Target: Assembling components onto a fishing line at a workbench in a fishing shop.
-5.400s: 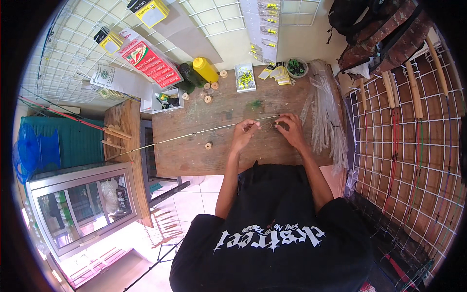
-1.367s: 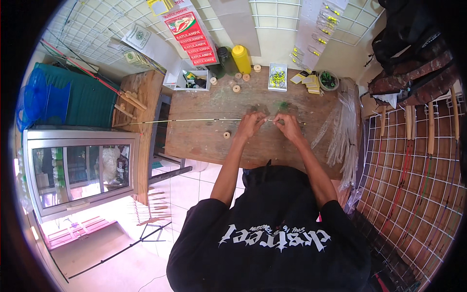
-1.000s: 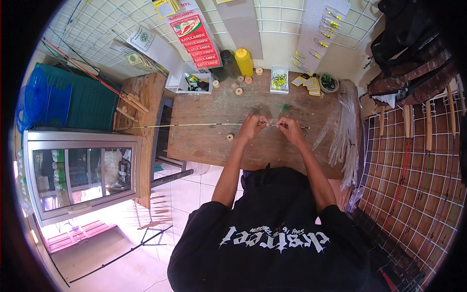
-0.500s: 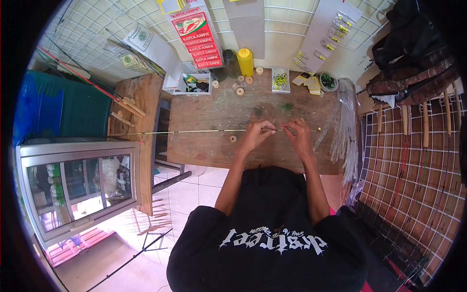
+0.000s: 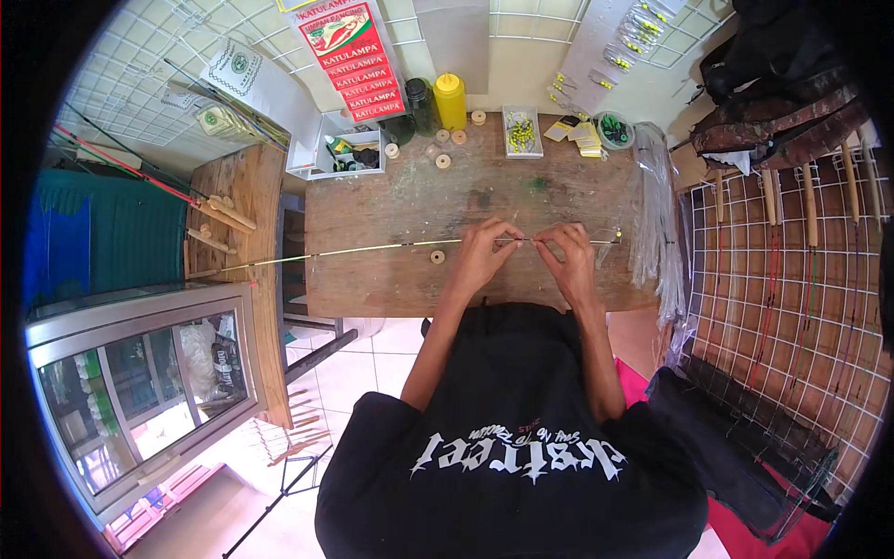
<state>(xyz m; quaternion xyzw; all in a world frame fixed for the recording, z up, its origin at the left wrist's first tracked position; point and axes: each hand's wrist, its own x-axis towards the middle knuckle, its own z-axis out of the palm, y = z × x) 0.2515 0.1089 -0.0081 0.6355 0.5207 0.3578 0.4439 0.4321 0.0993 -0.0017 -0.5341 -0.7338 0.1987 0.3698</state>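
A long, thin, pale yellow-green fishing rod [image 5: 372, 247] with dark bands runs across the wooden workbench and out past its left edge. My left hand [image 5: 482, 253] pinches it between thumb and fingertips. Just to the right, my right hand [image 5: 566, 255] pinches the rod too, leaving a small gap between the two hands. What the fingertips press on there is too small to make out. Beyond my right hand the rod's thin end reaches a small yellow piece [image 5: 618, 235]. A round wooden disc [image 5: 438, 257] with a centre hole lies near my left hand.
At the bench's back stand a white divided box [image 5: 349, 168], a yellow squeeze bottle [image 5: 451, 101], a dark bottle [image 5: 421, 104] and a white tray [image 5: 523, 132] of small yellow-green pieces. Clear plastic strips [image 5: 652, 219] hang at the right. A glass-paned cabinet [image 5: 149, 373] stands left.
The whole view has shifted and tilted slightly. The rod now slopes a little more, its right end higher. Both hands keep pinching it close together.
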